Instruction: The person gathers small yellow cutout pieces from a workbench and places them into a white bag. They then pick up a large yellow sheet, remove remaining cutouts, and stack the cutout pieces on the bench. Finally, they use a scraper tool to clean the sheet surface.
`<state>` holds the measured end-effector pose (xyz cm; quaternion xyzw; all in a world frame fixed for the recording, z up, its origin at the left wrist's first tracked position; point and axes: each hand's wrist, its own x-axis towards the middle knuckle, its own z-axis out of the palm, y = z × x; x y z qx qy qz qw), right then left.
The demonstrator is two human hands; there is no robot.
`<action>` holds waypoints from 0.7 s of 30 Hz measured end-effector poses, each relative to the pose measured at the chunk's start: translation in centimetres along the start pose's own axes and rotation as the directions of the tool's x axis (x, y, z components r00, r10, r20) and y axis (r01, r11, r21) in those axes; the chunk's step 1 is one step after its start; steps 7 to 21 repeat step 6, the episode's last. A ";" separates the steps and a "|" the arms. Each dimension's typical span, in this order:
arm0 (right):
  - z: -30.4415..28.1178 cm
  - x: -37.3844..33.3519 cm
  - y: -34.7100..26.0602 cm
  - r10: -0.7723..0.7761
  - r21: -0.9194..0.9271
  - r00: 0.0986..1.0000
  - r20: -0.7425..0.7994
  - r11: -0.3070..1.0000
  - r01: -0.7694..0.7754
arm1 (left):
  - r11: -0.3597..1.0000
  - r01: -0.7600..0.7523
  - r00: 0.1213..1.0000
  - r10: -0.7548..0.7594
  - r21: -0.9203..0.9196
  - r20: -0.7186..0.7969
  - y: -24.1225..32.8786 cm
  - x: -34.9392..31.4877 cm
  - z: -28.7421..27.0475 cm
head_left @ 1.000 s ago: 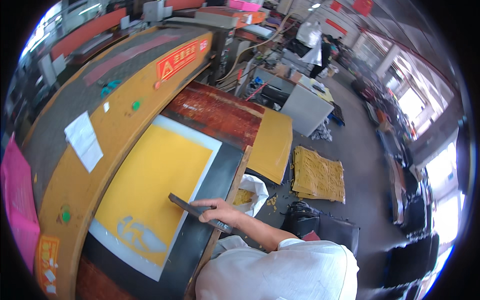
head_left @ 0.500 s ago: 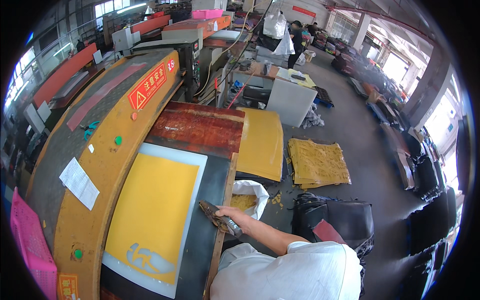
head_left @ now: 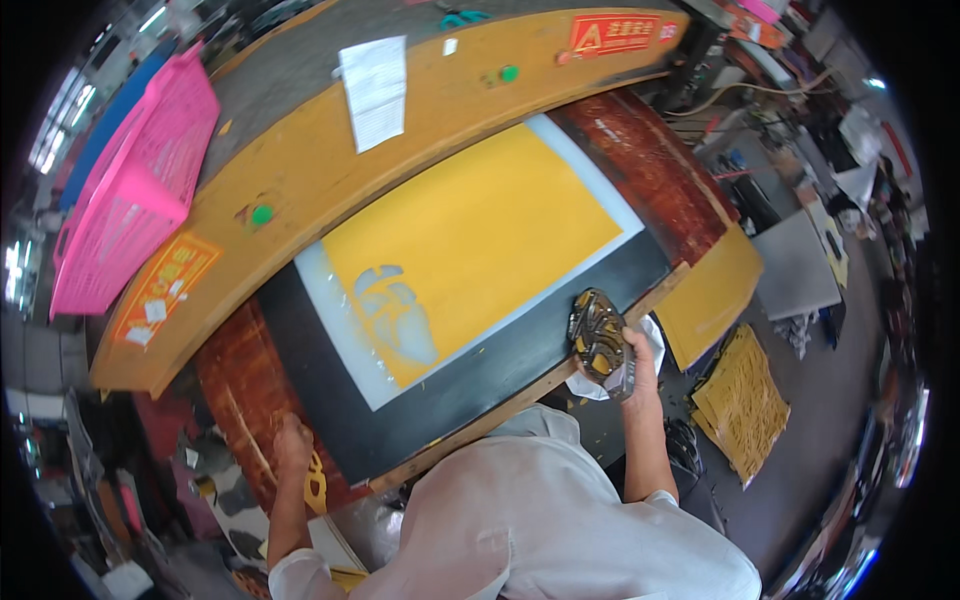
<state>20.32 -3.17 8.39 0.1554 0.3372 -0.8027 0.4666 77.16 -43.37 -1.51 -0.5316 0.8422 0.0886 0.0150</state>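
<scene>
My right hand (head_left: 641, 365) is closed around the edge of a cutting die (head_left: 598, 338), a dark metal outline shaped like a shoe sole with yellow bits among its blades. The die is held up over the near right edge of a black bed. On the bed lies a white cutting board (head_left: 337, 335), and on that a yellow sheet (head_left: 480, 230). Several cut-out openings show at the sheet's near left corner. My left hand (head_left: 291, 440) is at the red-brown board, fingers curled; what they hold, if anything, is hidden. A yellow cut piece (head_left: 316, 487) shows beside the left wrist.
A yellow press beam (head_left: 430, 100) spans behind the board, with a paper sheet (head_left: 375, 92) on it. Pink baskets (head_left: 140, 210) stand left. Yellow sheets (head_left: 710, 290) and perforated yellow scrap (head_left: 745, 405) lie right. A white sack (head_left: 650, 345) is partly behind my right hand.
The view has swung toward the left, and my left hand has come into sight. The die in my right hand now has its blade outline turned more toward me.
</scene>
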 end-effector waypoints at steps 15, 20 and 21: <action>-1.8 0.4 -0.1 0.013 -0.056 0.997 0.074 0.998 -0.009 | 0.987 -0.145 0.983 0.152 0.070 -0.099 1.9 1.6 1.0; -1.8 0.4 -0.1 0.013 -0.056 0.997 0.074 0.998 -0.009 | 0.987 -0.145 0.983 0.152 0.070 -0.099 1.9 1.6 1.0; -1.8 0.4 -0.1 0.013 -0.056 0.997 0.074 0.998 -0.009 | 0.987 -0.145 0.983 0.152 0.070 -0.099 1.9 1.6 1.0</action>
